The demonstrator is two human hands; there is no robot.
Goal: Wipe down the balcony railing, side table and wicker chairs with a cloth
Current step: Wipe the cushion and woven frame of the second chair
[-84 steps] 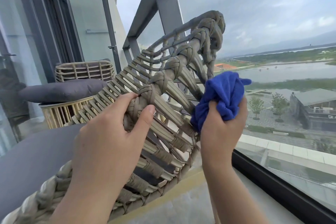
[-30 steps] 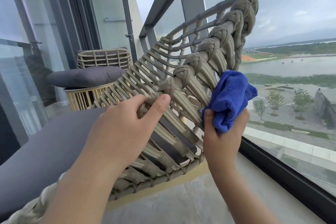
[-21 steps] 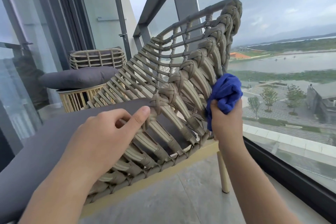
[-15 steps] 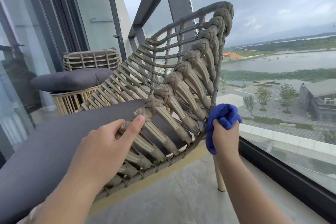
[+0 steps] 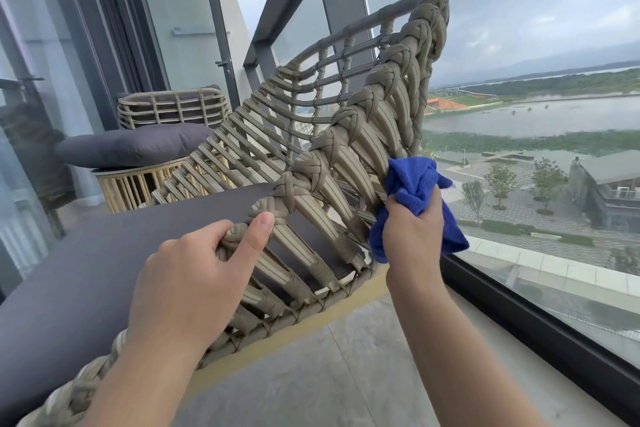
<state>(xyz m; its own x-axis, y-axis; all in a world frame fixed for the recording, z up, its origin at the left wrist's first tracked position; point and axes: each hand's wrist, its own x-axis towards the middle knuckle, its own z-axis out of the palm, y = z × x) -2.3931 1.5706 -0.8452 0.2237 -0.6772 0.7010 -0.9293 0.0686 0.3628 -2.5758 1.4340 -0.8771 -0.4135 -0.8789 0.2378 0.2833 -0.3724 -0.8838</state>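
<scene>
A glass-railed balcony held the wicker chair. The left hand gripped its braided edge; the right hand pressed a bunched blue cloth against its outer side.

No readable text, labels, brands, nos. or signs anywhere in view.
</scene>
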